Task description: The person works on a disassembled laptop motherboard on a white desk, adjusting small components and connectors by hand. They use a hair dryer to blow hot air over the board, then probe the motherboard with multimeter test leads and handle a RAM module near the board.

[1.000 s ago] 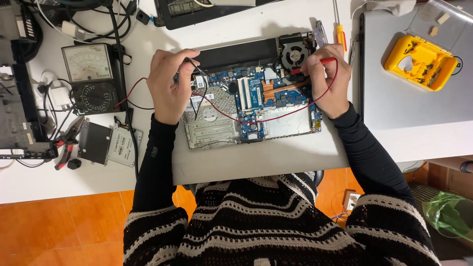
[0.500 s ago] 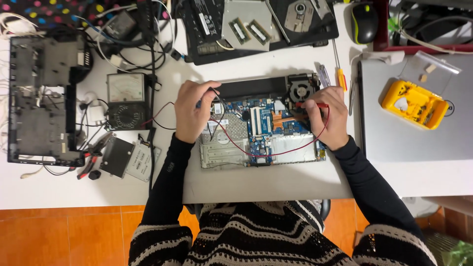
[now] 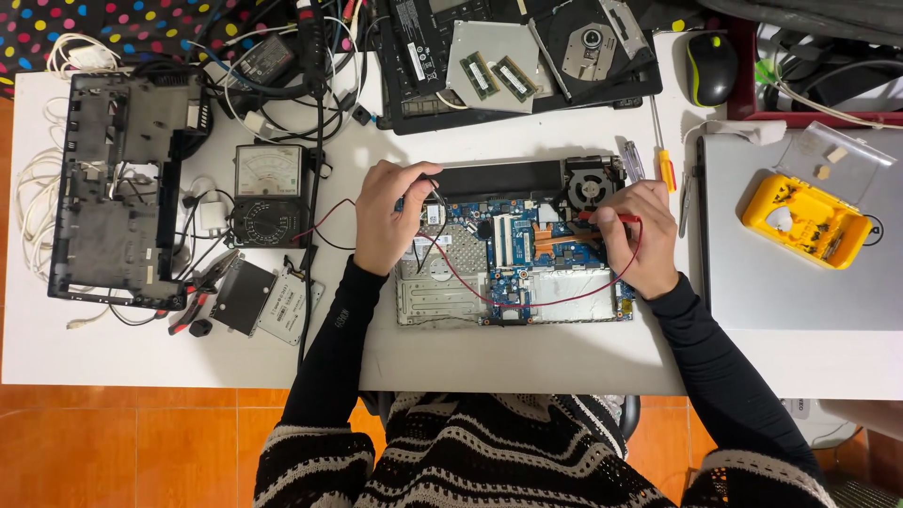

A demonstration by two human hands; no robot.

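Fingers of the left hand (image 3: 388, 214) pinch a black probe (image 3: 431, 185) tip-down on the laptop motherboard (image 3: 513, 254); right hand (image 3: 647, 235) fingers grip the red probe (image 3: 602, 217) near the fan (image 3: 588, 179), pencil-style, likely for steady point contact. Board lies at the desk's (image 3: 564, 362) front edge, centre. Leads run left to the analog multimeter (image 3: 270, 195), dial facing up so it reads at a glance. Screwdriver (image 3: 661, 155) parked just beyond the right hand.
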